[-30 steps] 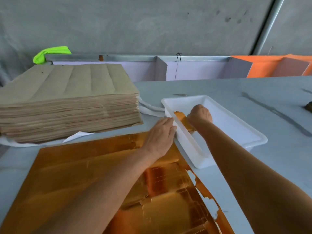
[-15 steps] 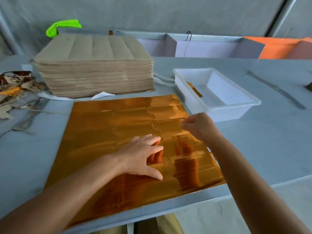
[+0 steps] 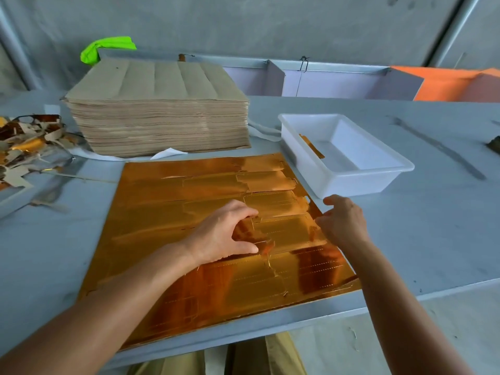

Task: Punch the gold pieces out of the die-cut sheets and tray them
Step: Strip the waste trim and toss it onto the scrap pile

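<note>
Soft, even daylight fills the scene and casts only faint shadows under the white tray [image 3: 349, 173] at 2 o'clock. The gold die-cut sheet [image 3: 205, 239] throws broad glare and mirrors both forearms as dark orange patches. Wide-angle distortion bends the table edge [image 3: 433, 295] toward 4 o'clock, with slight softness at the corners.

Scrap pile [image 3: 24, 147]: cut off by the left edge. Dark object [image 3: 493, 144] on the desk [image 3: 405, 226]: cropped at the right edge, too small to identify. Gold sheet [image 3: 167, 212]: partly covered by both hands, left hand [image 3: 224, 234], right hand [image 3: 342, 220]; fingertip contact unclear.
</note>
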The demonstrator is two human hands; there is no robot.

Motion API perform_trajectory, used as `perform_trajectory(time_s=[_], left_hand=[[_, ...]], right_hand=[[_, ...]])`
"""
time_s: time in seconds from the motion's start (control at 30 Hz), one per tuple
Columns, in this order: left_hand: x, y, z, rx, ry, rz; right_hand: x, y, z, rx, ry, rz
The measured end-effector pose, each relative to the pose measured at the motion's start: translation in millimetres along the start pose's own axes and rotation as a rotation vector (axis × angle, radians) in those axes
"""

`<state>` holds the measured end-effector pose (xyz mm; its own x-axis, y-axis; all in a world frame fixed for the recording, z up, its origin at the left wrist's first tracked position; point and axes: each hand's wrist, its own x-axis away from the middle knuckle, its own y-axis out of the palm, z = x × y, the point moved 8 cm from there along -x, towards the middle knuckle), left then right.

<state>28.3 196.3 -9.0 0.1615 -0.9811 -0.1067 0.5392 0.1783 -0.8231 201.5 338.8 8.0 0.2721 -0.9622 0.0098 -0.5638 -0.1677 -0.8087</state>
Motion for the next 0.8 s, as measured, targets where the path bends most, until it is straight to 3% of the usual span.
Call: perform_trajectory(time_s=[0.17,0.33,0.4,0.5,0.53,0.8], left_hand=[[4.1,-0.8,-10.4,-0.022,-0.085,-0.071],[6.8,0.1,-9.4,-0.116,-0.007,-0.067],[9.5,-0.7,-12.2,-0.091,-0.007,-0.052],[12.8,-7.2,-21.3,-0.02,-0.06,0.003],[13.7,-9.6,-23.8,-0.01,-0.074,0.019],[17.0,-15.3,-30.4,-0.009,-0.113,0.05]], right_hand=[[-0.6,8.0,-0.2,-0.242,0.055,-0.12],[16.2,-6.4,-26.7,0.134,-0.193,0.044],[31.1,5.6,-34.0,0.062,-0.255,-0.077],[69.9,51.4,-32.1,-0.063,-0.194,-0.529],[80.5,60.7,-30.7,-0.104,-0.156,-0.609],[88.2,73.2,-33.9,-0.23,-0.068,-0.663]])
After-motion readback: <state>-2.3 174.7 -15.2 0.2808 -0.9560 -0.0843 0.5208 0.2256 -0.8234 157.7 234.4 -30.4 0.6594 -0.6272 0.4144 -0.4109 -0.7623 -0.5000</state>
